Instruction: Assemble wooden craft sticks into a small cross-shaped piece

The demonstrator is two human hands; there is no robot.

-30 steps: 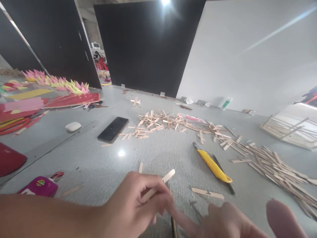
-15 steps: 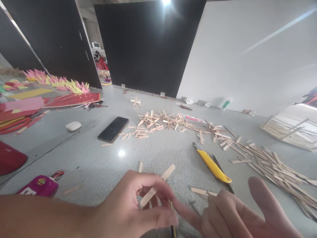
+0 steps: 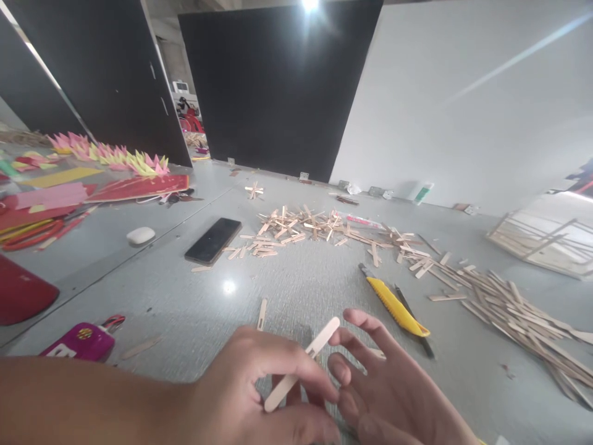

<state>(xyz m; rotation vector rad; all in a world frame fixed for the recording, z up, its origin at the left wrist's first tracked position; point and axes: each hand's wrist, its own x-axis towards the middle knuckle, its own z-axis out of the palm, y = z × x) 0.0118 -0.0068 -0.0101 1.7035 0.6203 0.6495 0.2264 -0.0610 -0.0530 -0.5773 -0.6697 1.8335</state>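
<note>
A flat wooden stick (image 3: 324, 334) with a small slot cut in it lies slantwise in my left hand (image 3: 278, 377), its ends showing past the fingers. Close beside it, my right hand (image 3: 389, 383) is palm up with its fingers apart and slightly curled, nothing seen in it. Another slotted stick (image 3: 262, 314) rests on the table just beyond my left hand. To the right of my hands lies a yellow cutter knife (image 3: 396, 306), with a thin dark tool (image 3: 412, 315) alongside. A stick partly behind my right fingers is mostly hidden.
Short wooden pieces (image 3: 301, 225) are heaped mid-table, long sticks (image 3: 523, 315) at the right. A black phone (image 3: 213, 241), white case (image 3: 141, 235), purple object (image 3: 83, 342) and red object (image 3: 25, 290) lie left. A stick frame (image 3: 546, 244) stands far right.
My right hand has moved left and turned, its fingers now raised and spread near the stick. My left hand has shifted slightly down with the stick, whose slot now shows.
</note>
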